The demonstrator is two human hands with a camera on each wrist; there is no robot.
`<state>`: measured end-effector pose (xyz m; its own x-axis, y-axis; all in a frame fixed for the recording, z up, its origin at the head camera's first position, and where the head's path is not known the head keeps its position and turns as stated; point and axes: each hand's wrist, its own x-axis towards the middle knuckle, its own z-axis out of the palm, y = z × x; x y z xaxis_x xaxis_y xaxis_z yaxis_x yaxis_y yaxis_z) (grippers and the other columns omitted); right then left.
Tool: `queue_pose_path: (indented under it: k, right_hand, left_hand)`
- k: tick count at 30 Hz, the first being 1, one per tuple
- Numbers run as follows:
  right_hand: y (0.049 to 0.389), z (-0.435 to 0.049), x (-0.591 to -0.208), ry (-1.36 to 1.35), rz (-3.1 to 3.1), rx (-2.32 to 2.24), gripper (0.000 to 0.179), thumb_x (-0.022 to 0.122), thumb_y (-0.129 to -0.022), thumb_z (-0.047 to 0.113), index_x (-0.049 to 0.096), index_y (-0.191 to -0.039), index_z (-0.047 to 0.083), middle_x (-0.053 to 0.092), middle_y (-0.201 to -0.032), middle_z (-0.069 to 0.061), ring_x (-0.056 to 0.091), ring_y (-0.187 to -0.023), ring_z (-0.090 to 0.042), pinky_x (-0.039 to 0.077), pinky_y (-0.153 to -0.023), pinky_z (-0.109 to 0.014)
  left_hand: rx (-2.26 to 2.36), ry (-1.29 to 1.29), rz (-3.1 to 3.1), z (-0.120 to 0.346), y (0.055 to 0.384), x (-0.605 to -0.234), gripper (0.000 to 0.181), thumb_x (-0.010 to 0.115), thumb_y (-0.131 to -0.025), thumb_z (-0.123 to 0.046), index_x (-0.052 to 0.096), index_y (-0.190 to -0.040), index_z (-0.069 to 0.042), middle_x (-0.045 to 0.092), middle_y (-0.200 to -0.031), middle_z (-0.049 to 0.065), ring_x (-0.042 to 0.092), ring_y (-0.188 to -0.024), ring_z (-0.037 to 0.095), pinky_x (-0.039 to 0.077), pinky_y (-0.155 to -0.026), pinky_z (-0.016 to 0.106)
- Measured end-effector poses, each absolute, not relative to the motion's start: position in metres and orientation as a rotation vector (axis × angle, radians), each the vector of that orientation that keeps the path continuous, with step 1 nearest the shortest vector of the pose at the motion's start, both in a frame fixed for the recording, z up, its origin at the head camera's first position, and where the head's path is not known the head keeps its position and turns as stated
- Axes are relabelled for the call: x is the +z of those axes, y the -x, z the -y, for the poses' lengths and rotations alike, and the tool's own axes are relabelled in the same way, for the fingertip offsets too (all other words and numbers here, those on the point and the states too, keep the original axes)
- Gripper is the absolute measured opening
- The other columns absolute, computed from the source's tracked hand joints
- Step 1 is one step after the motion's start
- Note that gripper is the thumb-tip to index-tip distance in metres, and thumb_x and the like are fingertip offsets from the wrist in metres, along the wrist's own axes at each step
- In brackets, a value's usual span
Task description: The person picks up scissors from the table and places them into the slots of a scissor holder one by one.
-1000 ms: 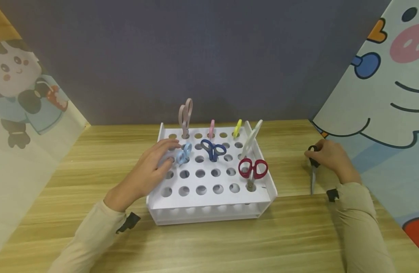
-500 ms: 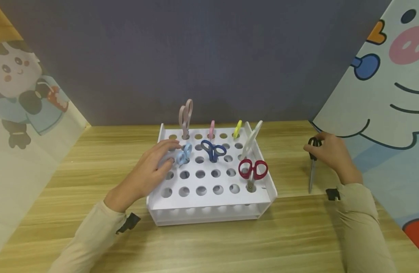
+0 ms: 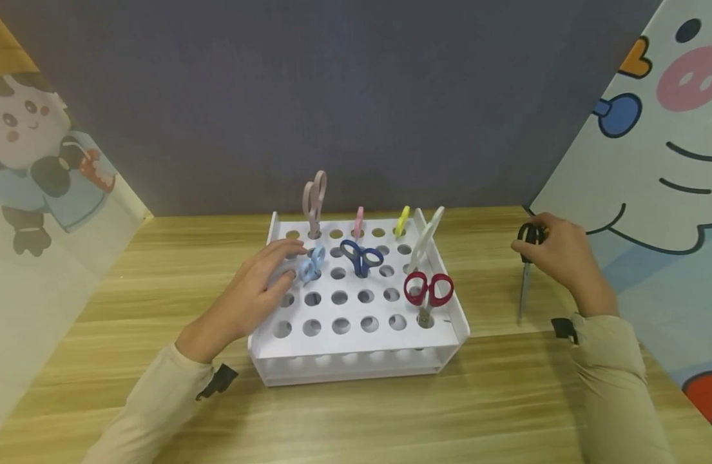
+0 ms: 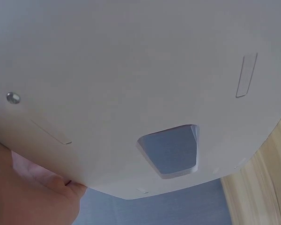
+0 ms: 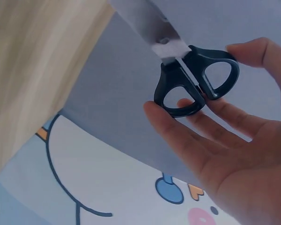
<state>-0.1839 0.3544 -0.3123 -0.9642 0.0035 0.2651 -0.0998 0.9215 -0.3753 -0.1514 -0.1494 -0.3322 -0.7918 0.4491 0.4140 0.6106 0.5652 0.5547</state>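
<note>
My right hand (image 3: 567,254) pinches the black handles of a pair of scissors (image 3: 525,290) to the right of the rack. The blades point down. In the right wrist view the thumb touches one handle loop of these scissors (image 5: 180,79) and the fingers lie along the other side. My left hand (image 3: 248,290) reaches over the left side of a white holed rack (image 3: 327,341). Its fingertips are beside light blue scissors (image 3: 312,264) standing in a hole; contact with them cannot be made out. In the left wrist view the rack's side panel (image 4: 131,93) hides most of that hand.
Other scissors stand in the rack: dark blue (image 3: 361,259), red (image 3: 428,290), white (image 3: 426,238), yellow (image 3: 402,221), pink (image 3: 359,222) and pale pink (image 3: 314,200). A grey panel (image 3: 344,103) rises behind the wooden table (image 3: 356,425). Cartoon-printed walls flank both sides.
My right hand has risen with the black scissors and shifted slightly left; their blades now hang lower than the handles, more upright. The left hand has stayed at the rack's left side.
</note>
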Motion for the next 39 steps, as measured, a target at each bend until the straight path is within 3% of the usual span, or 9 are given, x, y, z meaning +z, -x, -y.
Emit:
queue_pose_path:
  k: [3, 10, 17, 23, 30, 33, 35, 37, 39]
  right_hand:
    - [0.181, -0.350, -0.308, -0.089, 2.803, 0.589, 0.061, 0.067, -0.092, 0.036, 0.051, -0.130, -0.008, 0.061, -0.102, -0.033, 0.062, -0.079, -0.041, 0.052, -0.063, -0.055]
    - [0.174, -0.338, -0.295, -0.086, 2.787, 0.618, 0.065, 0.064, -0.094, 0.040, 0.047, -0.137, -0.006, 0.055, -0.121, -0.035, 0.055, -0.104, -0.053, 0.047, -0.079, -0.067]
    - [0.162, -0.323, -0.283, -0.126, 2.691, 0.594, 0.058, 0.069, -0.091, 0.029, 0.050, -0.134, -0.004, 0.056, -0.119, -0.032, 0.061, -0.092, -0.048, 0.051, -0.073, -0.062]
    - [0.151, -0.310, -0.273, -0.184, 2.590, 0.680, 0.049, 0.070, -0.088, 0.020, 0.054, -0.129, -0.001, 0.057, -0.122, -0.028, 0.063, -0.103, -0.052, 0.053, -0.081, -0.061]
    - [0.140, -0.296, -0.265, -0.245, 2.500, 0.668, 0.049, 0.071, -0.084, 0.012, 0.055, -0.129, -0.001, 0.059, -0.120, -0.021, 0.062, -0.109, -0.047, 0.052, -0.081, -0.055]
    - [0.135, -0.290, -0.261, -0.279, 2.464, 0.655, 0.052, 0.073, -0.083, 0.011, 0.056, -0.130, 0.000, 0.059, -0.122, -0.020, 0.064, -0.107, -0.046, 0.056, -0.080, -0.043]
    - [0.132, -0.286, -0.258, -0.317, 2.428, 0.634, 0.053, 0.075, -0.081, 0.009, 0.056, -0.130, 0.000, 0.060, -0.123, -0.020, 0.065, -0.105, -0.044, 0.057, -0.080, -0.024]
    - [0.129, -0.282, -0.256, -0.364, 2.384, 0.618, 0.055, 0.077, -0.079, 0.007, 0.057, -0.130, -0.001, 0.061, -0.122, -0.020, 0.065, -0.105, -0.042, 0.050, -0.079, -0.006]
    - [0.127, -0.278, -0.254, -0.402, 2.345, 0.608, 0.056, 0.078, -0.077, 0.003, 0.058, -0.129, -0.002, 0.062, -0.122, -0.020, 0.065, -0.107, -0.040, 0.043, -0.079, 0.001]
  left_hand:
    - [-1.046, 0.885, 2.564, 0.149, 0.151, -0.332, 0.038, 0.052, -0.095, -0.008, 0.057, -0.133, -0.005, 0.047, -0.150, 0.012, 0.036, -0.143, 0.036, 0.026, -0.117, 0.056]
    - [-1.049, 0.881, 2.561, 0.149, 0.150, -0.333, 0.038, 0.052, -0.095, -0.008, 0.057, -0.133, -0.005, 0.047, -0.149, 0.012, 0.037, -0.142, 0.037, 0.026, -0.117, 0.056]
    - [-1.057, 0.884, 2.560, 0.149, 0.150, -0.333, 0.038, 0.052, -0.096, -0.009, 0.057, -0.133, -0.005, 0.047, -0.149, 0.014, 0.037, -0.142, 0.036, 0.027, -0.117, 0.057]
    - [-1.051, 0.884, 2.572, 0.149, 0.151, -0.333, 0.037, 0.051, -0.096, -0.009, 0.056, -0.133, -0.006, 0.047, -0.149, 0.015, 0.035, -0.143, 0.037, 0.026, -0.116, 0.058]
    - [-1.055, 0.881, 2.563, 0.148, 0.151, -0.333, 0.037, 0.052, -0.096, -0.010, 0.057, -0.133, -0.006, 0.048, -0.148, 0.014, 0.036, -0.143, 0.034, 0.026, -0.117, 0.057]
    - [-1.056, 0.883, 2.553, 0.148, 0.151, -0.333, 0.037, 0.053, -0.095, -0.009, 0.057, -0.132, -0.005, 0.048, -0.148, 0.015, 0.037, -0.142, 0.035, 0.026, -0.117, 0.056]
    - [-1.056, 0.883, 2.548, 0.149, 0.151, -0.334, 0.037, 0.053, -0.095, -0.008, 0.057, -0.132, -0.004, 0.048, -0.147, 0.015, 0.038, -0.142, 0.037, 0.027, -0.117, 0.057]
    - [-1.057, 0.885, 2.544, 0.149, 0.152, -0.334, 0.037, 0.053, -0.095, -0.008, 0.057, -0.131, -0.004, 0.049, -0.147, 0.016, 0.038, -0.141, 0.038, 0.027, -0.116, 0.057]
    - [-1.058, 0.885, 2.542, 0.148, 0.151, -0.334, 0.037, 0.053, -0.095, -0.008, 0.057, -0.131, -0.004, 0.049, -0.147, 0.016, 0.038, -0.141, 0.038, 0.027, -0.117, 0.057]
